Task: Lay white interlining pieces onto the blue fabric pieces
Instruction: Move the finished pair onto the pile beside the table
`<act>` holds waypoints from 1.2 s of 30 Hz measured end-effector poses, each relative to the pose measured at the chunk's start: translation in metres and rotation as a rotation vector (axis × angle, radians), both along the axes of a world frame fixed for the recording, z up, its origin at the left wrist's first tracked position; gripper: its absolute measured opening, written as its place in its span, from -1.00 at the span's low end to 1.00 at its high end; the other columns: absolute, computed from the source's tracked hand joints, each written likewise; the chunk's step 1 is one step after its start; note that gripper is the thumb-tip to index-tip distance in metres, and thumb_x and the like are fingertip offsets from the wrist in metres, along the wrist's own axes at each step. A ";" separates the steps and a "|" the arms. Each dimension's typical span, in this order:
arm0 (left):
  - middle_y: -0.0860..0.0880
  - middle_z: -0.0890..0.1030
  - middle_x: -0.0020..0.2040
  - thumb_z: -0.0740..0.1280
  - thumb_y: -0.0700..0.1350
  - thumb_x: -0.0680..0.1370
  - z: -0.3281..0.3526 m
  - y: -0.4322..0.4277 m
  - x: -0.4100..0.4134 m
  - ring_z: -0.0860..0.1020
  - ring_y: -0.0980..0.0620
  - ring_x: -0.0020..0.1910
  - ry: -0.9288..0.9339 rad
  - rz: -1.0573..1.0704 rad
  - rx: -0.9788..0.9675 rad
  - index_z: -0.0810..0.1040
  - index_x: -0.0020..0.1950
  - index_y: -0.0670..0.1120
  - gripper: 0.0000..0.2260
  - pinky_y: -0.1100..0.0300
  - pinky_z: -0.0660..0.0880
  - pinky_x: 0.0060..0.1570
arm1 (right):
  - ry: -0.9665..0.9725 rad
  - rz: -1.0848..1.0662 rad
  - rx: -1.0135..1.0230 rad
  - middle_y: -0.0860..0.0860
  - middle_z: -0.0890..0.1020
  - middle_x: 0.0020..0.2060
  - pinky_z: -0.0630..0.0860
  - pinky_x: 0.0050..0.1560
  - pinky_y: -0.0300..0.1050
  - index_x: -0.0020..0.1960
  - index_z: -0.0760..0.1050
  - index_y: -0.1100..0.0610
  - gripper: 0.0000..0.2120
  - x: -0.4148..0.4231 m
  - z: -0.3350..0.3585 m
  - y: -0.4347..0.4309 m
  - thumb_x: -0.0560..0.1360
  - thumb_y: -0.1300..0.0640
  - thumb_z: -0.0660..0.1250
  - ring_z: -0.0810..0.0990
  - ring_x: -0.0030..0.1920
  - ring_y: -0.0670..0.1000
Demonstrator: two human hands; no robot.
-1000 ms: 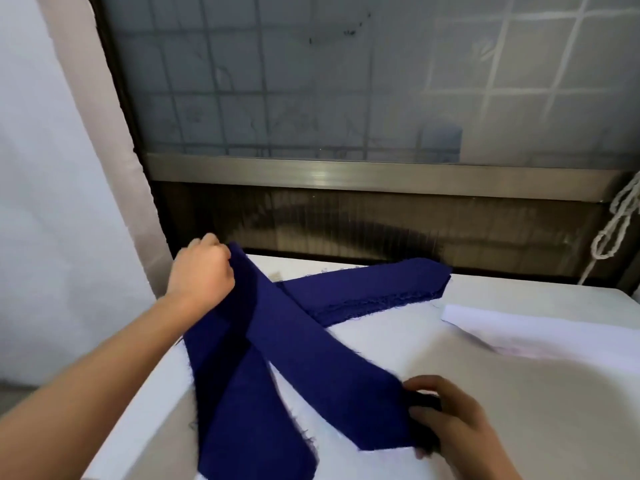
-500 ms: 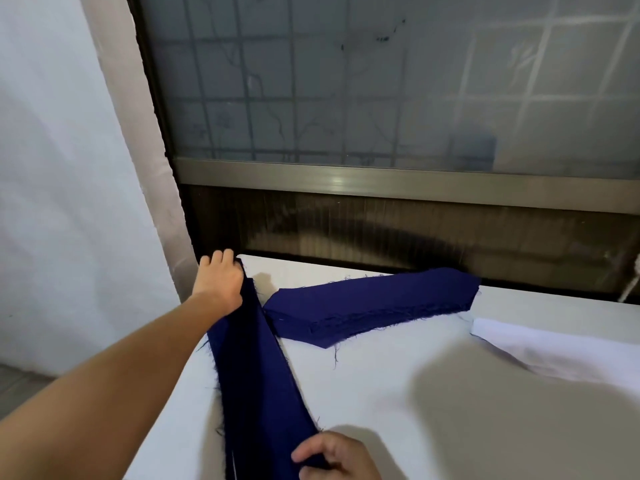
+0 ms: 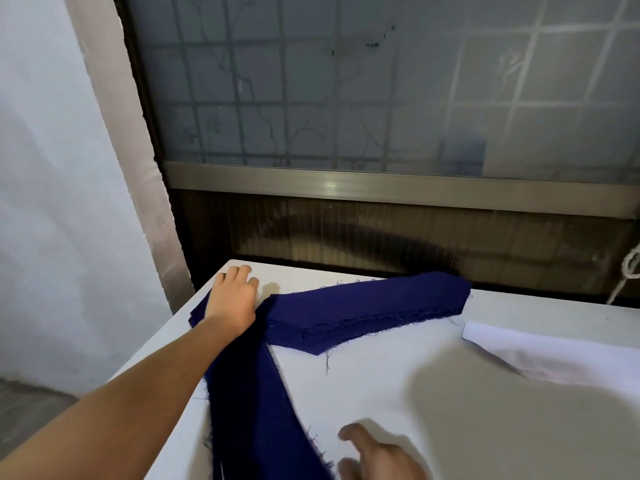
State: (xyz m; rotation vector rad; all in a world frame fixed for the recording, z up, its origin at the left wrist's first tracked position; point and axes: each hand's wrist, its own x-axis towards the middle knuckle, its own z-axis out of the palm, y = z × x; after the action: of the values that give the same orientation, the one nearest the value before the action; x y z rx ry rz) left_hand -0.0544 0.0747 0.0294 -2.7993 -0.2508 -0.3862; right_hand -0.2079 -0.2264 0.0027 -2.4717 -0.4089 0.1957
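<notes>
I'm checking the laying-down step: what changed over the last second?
The long dark-blue fabric strip swung left and lies flat on the white table. The left hand now presses its far end; the right hand released it. The blue fabric stack and white interlining stayed put.

Dim, soft daylight comes through the frosted window [image 3: 346, 98], with faint glare on its metal rail [image 3: 332, 184]. A broad soft shadow covers the table [image 3: 363, 382] lower right. The right hand [image 3: 377, 459] is motion-blurred at the bottom edge. Wide-angle bending shows at the left edge; the centre is sharp.
</notes>
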 end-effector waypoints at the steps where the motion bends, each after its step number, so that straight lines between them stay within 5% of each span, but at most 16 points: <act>1: -0.05 0.41 0.41 0.27 0.03 0.60 0.001 -0.010 0.002 0.34 -0.06 0.38 -0.038 -0.032 -0.055 0.47 0.40 -0.01 -0.62 0.03 0.29 0.38 | -0.092 -0.022 -0.054 -0.08 0.59 -0.04 0.41 0.02 -0.37 0.23 0.28 -0.35 -0.71 0.007 0.000 -0.011 0.52 -0.17 0.14 0.59 0.05 -0.15; 6: -0.02 0.55 0.14 0.30 0.20 0.58 -0.001 -0.057 0.011 0.46 -0.03 0.18 -0.042 -0.005 -0.332 0.61 0.18 -0.02 -0.64 0.08 0.47 0.13 | -0.265 -0.099 -0.244 -0.15 0.67 -0.02 0.48 -0.02 -0.24 0.24 0.39 -0.25 -0.72 0.050 -0.010 -0.088 0.54 -0.13 0.14 0.63 0.01 -0.09; 11: -0.09 0.62 0.10 0.32 0.01 0.61 -0.005 -0.073 0.016 0.55 -0.06 0.14 0.038 0.162 -0.569 0.62 0.19 -0.09 -0.75 0.02 0.59 0.04 | -0.254 -0.305 -0.234 -0.11 0.55 -0.38 0.51 -0.15 -0.15 0.00 0.40 -0.29 -0.84 0.075 -0.019 -0.159 0.53 -0.01 0.24 0.60 -0.22 -0.01; 14: -0.11 0.63 0.07 0.28 -0.02 0.63 -0.006 -0.079 0.015 0.55 -0.07 0.11 0.039 0.194 -0.537 0.60 0.16 -0.12 -0.77 0.05 0.58 0.02 | -0.287 -0.345 -0.230 -0.10 0.55 -0.40 0.50 -0.20 -0.13 -0.04 0.37 -0.26 -0.87 0.076 -0.023 -0.164 0.54 0.00 0.22 0.59 -0.25 -0.01; 21: -0.05 0.49 0.22 0.23 -0.05 0.61 -0.010 -0.088 0.011 0.37 -0.07 0.23 0.144 -0.031 -0.351 0.62 0.15 -0.02 -0.78 0.06 0.36 0.23 | -0.354 -0.290 -0.301 -0.10 0.55 -0.35 0.46 -0.22 -0.15 0.11 0.40 -0.14 -0.83 0.074 -0.030 -0.161 0.55 -0.04 0.12 0.63 -0.19 0.01; 27: 0.02 0.34 0.48 0.36 -0.02 0.53 -0.015 -0.090 0.008 0.17 -0.02 0.52 0.149 -0.176 -0.553 0.70 -0.16 0.12 -0.87 -0.01 0.13 0.47 | -0.385 -0.285 -0.286 -0.05 0.63 -0.31 0.46 -0.23 -0.11 0.09 0.43 -0.10 -0.84 0.072 -0.030 -0.161 0.54 -0.01 0.15 0.63 -0.21 0.05; 30: 0.15 0.51 0.15 0.42 -0.02 0.51 -0.011 -0.094 0.003 0.39 0.06 0.37 0.111 -0.210 -0.635 0.61 -0.27 0.20 -0.83 0.03 0.22 0.44 | -0.382 -0.286 -0.290 -0.07 0.62 -0.31 0.44 -0.23 -0.12 0.09 0.44 -0.09 -0.84 0.072 -0.028 -0.161 0.54 0.00 0.15 0.63 -0.20 0.04; 33: 0.14 0.51 0.04 0.43 -0.04 0.53 -0.012 -0.098 -0.004 0.54 0.04 0.11 -0.143 -0.229 -0.646 0.55 -0.07 0.18 -0.89 0.02 0.41 0.29 | -0.386 -0.283 -0.279 -0.09 0.55 -0.37 0.44 -0.24 -0.12 0.07 0.45 -0.08 -0.85 0.070 -0.027 -0.160 0.54 0.01 0.16 0.62 -0.22 0.05; 36: 0.08 0.56 0.07 0.45 -0.13 0.53 -0.016 -0.109 -0.009 0.58 0.02 0.02 -0.360 -0.127 -0.854 0.45 0.33 0.03 -0.61 0.05 0.52 0.15 | -0.395 -0.290 -0.275 -0.08 0.60 -0.32 0.44 -0.23 -0.12 0.07 0.44 -0.09 -0.85 0.069 -0.026 -0.160 0.55 0.00 0.15 0.62 -0.19 0.04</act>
State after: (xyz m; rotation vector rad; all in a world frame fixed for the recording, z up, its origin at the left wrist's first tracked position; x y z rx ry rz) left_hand -0.0635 -0.0343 0.0133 -3.5646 -0.3888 -1.0227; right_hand -0.1384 -0.3867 -0.0237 -2.8064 -0.1872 -0.3856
